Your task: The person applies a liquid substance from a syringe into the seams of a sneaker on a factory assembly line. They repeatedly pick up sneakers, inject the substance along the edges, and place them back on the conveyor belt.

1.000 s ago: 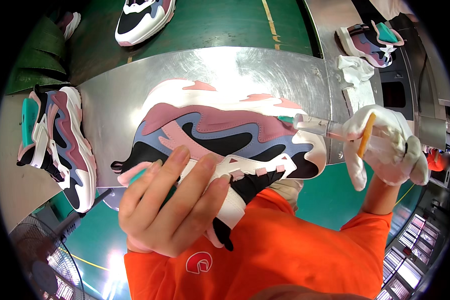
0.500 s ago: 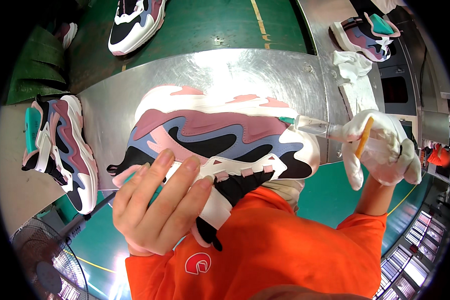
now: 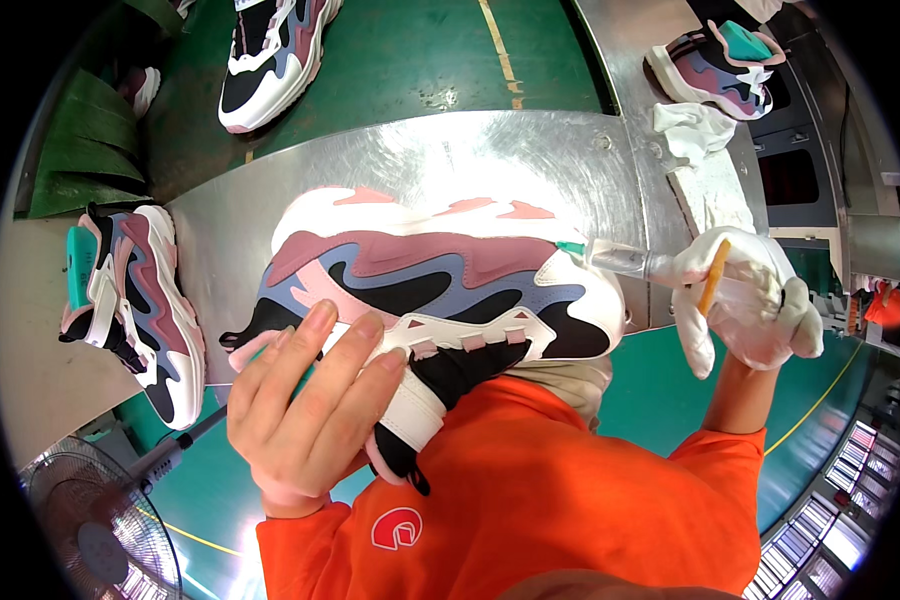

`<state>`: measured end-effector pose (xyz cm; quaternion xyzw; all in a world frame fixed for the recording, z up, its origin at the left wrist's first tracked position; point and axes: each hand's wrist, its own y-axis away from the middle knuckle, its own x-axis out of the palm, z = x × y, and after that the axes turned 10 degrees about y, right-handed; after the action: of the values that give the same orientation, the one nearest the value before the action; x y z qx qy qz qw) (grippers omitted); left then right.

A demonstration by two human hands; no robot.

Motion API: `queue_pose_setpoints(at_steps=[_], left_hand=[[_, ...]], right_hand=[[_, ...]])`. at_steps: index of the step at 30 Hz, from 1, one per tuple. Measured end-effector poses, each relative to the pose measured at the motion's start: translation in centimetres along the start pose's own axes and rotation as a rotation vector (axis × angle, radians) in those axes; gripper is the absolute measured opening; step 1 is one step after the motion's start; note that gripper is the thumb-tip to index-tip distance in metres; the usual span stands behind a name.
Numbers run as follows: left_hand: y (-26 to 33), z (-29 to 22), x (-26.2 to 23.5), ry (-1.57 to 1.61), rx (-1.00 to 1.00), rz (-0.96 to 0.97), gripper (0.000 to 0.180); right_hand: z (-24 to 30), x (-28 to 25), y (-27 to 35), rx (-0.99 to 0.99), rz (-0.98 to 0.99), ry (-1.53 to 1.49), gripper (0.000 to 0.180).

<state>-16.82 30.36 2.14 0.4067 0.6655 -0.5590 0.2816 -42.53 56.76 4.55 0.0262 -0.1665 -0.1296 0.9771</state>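
A chunky sneaker (image 3: 400, 285) in mauve, blue, black, pink and white lies on its side before me, its white sole turned away and its toe to the right. My left hand (image 3: 315, 405), bare, is closed on its ankle opening, fingers lying over the upper and the thumb hidden. In a white glove, my right hand (image 3: 745, 300) is wrapped round a clear syringe (image 3: 625, 260) with a green tip and a yellowish band near the fingers. The tip points left and meets the seam between upper and sole near the toe; contact is hard to make out.
Matching sneakers stand at the left (image 3: 135, 310), on the green surface (image 3: 400, 60) beyond, and at the far right (image 3: 715, 75). A white cloth (image 3: 695, 130) lies on the metal bench (image 3: 220, 220) at the right. A fan (image 3: 100, 530) stands lower left.
The view has shifted slightly. The syringe tip sits a little closer to the toe along the seam. Both hands keep their hold.
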Motion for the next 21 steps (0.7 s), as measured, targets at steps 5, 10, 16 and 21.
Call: queue_pose_setpoints(at_steps=[5,10,16,21], left_hand=[[-0.1,-0.2,-0.2,0.000,-0.002,-0.008,0.018],[-0.4,-0.5,-0.3,-0.005,-0.006,0.004,0.018],[-0.4,-0.8,-0.2,-0.005,0.025,0.001,0.018],[0.5,-2.0,0.7,-0.078,0.057,0.007,0.022]], right_hand=[[-0.5,-0.1,0.5,-0.040,-0.012,-0.046,0.112],[-0.7,0.5,1.2,-0.025,-0.137,-0.039,0.113],[-3.2,-0.8,2.4,-0.169,-0.049,-0.243,0.114],[-4.1,-1.0,4.3,-0.186,-0.210,-0.242,0.116]])
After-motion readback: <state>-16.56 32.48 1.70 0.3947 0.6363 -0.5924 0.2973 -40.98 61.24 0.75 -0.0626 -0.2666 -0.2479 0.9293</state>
